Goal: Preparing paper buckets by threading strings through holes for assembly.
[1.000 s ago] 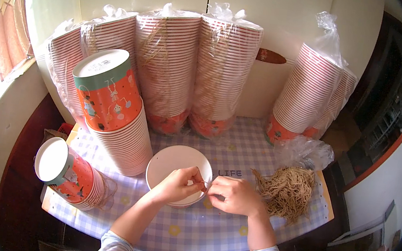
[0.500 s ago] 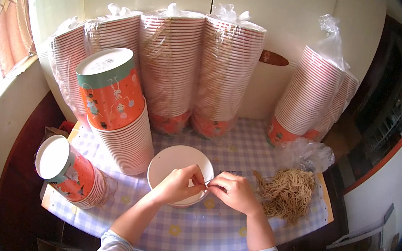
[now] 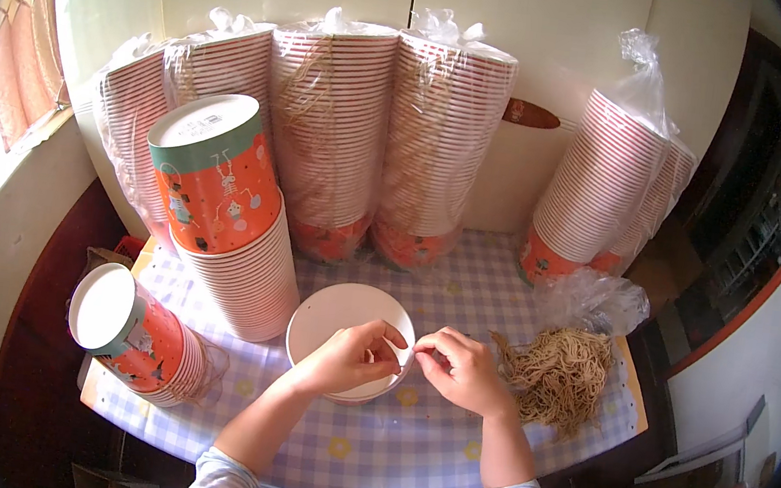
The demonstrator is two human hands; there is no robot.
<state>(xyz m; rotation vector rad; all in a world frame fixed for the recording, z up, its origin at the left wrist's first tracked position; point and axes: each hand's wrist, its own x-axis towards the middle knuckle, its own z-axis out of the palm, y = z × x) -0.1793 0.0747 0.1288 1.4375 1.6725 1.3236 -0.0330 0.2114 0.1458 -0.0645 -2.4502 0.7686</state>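
I count two hands, my left hand [image 3: 352,356] and right hand [image 3: 463,370], at one white bowl [image 3: 342,321]. One twine pile [image 3: 560,372] at three o'clock, two unwrapped cup stacks [image 3: 237,225] at nine, bagged stacks [image 3: 443,133] at twelve uncountable.

Paper bowl [image 3: 342,321] under my left hand [image 3: 352,361]: matt white inside, smooth. Straw-like string bundle [image 3: 558,374] near the table's right edge: dry, rough, fibrous. Tablecloth [image 3: 405,441]: checked, slightly glossy, looks like wipeable plastic. Cup stacks [image 3: 443,133] along the back edge: printed paper, wrapped in thin, crinkled clear plastic film.
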